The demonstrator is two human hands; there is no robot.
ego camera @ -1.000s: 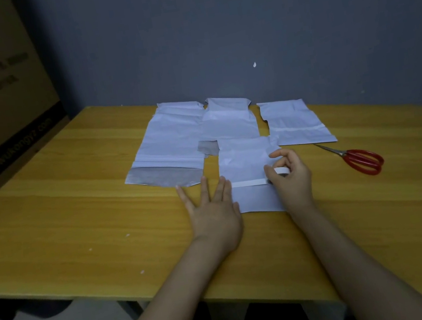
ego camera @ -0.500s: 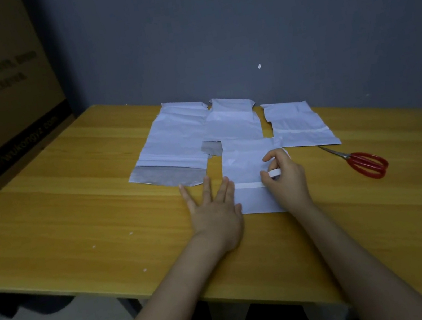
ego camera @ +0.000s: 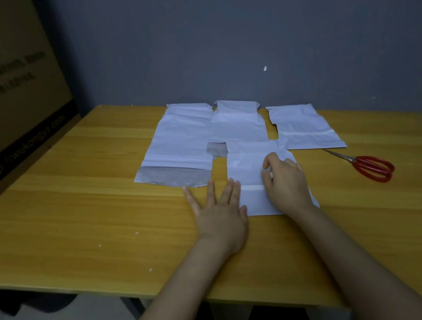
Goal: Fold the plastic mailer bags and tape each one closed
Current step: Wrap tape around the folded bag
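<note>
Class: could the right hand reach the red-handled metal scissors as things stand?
Probably yes: the right hand rests on the nearest white plastic mailer bag, with only bare yellow wooden table between it and the red-handled metal scissors.

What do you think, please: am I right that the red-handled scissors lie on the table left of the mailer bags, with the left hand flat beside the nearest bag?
Not quite: the head view shows the red-handled scissors on the table right of the mailer bags, not left. The left hand is indeed flat beside the nearest bag.
</note>
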